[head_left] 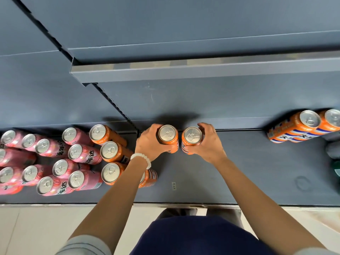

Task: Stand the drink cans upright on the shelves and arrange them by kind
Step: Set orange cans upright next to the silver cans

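My left hand (150, 142) grips an upright orange can (167, 134) at the back of the grey shelf (239, 172). Right beside it, my right hand (207, 144) grips a second upright orange can (192, 136); the two cans nearly touch. To the left stand several more orange cans (109, 150), one partly hidden under my left forearm. Further left is a block of several upright pink cans (60, 167). At the far right, two orange cans (303, 126) stand at the back of the shelf.
An upper shelf edge (184, 70) overhangs the back. A slotted divider rail (117, 107) runs diagonally between shelf bays. A dark green object (335, 170) sits at the right edge. The pale floor (36, 227) lies below the shelf front.
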